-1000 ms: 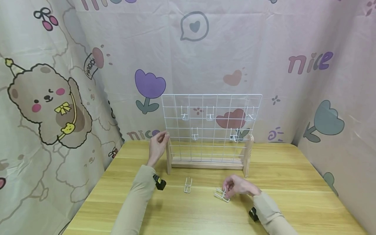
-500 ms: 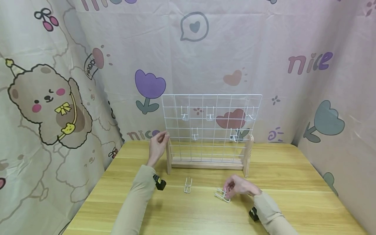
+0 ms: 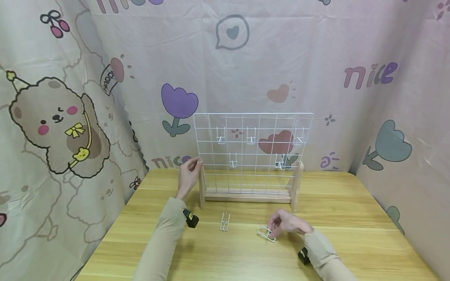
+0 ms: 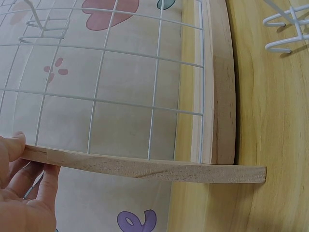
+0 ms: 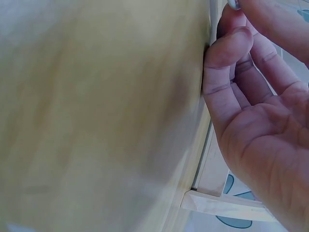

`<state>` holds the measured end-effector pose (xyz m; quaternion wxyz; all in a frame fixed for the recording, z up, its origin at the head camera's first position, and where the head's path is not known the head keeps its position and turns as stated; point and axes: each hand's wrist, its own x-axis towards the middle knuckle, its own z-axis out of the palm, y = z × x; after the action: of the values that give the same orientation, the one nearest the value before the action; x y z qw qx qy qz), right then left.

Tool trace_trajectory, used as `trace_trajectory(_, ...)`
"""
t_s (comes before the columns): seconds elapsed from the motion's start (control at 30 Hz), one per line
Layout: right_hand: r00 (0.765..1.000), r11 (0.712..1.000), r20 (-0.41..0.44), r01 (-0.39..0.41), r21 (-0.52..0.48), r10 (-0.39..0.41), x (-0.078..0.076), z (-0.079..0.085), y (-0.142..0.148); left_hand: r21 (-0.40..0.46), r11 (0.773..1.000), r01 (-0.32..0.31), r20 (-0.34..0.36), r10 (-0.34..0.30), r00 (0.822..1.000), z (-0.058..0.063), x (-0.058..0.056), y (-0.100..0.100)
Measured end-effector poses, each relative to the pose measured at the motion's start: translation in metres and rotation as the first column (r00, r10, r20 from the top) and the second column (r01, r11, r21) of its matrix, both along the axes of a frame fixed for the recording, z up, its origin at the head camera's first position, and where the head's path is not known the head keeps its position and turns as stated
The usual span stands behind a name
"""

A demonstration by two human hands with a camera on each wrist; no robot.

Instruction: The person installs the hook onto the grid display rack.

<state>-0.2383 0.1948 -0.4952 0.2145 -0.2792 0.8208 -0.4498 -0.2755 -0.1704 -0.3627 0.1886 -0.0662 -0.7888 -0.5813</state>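
In the head view a white wire grid panel (image 3: 253,113) stands in a wooden stand (image 3: 247,198). My left hand (image 3: 189,176) holds the top of the stand's left upright (image 3: 202,189); in the left wrist view the thumb lies on one side of this wooden post (image 4: 145,168) and fingers on the other. On the table in front, my right hand (image 3: 286,222) pinches a white wire hook (image 3: 266,236) by its right end. The right wrist view shows curled fingers (image 5: 227,53), with most of the hook out of sight. A second wire hook (image 3: 225,222) lies to its left.
Several white wire hooks hang on the grid in two rows, one of them at the upper left (image 3: 221,139). The wooden table (image 3: 232,261) reaches back to a printed curtain (image 3: 242,74). Another curtain with a bear print (image 3: 56,128) hangs along the left side.
The hook under my right hand has shifted very slightly to the right and turned a little. My left hand has stayed in place on the upright.
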Motion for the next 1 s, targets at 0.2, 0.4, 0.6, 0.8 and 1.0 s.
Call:
trace_trajectory(0.2, 1.0, 1.0, 0.001, 0.002, 0.0, -0.002, 0.0, -0.001, 0.001, 0.001, 1.0, -0.001, -0.001, 0.001, 1.0, 0.0, 0.0, 0.0)
trace_trajectory(0.4, 1.0, 1.0, 0.019, 0.012, -0.008, -0.011, 0.001, 0.0, 0.0, 0.0, 1.0, -0.004, -0.001, 0.004, 1.0, 0.0, 0.0, 0.0)
trace_trajectory(0.6, 0.999, 0.999, 0.044, 0.003, -0.04, -0.001, 0.003, 0.002, 0.001, 0.001, 1.0, -0.002, 0.004, 0.002, 1.0, 0.002, 0.003, 0.001)
trace_trajectory(0.8, 0.999, 0.998, 0.03, -0.03, -0.064, 0.032, 0.004, 0.003, 0.002, 0.0, 1.0, -0.004, 0.016, 0.004, 1.0, -0.001, -0.001, 0.0)
trace_trajectory(1.0, 0.999, 0.996, -0.006, -0.042, -0.074, 0.042, 0.004, 0.002, 0.001, 0.014, 1.0, -0.015, 0.001, 0.015, 1.0, -0.025, -0.025, -0.006)
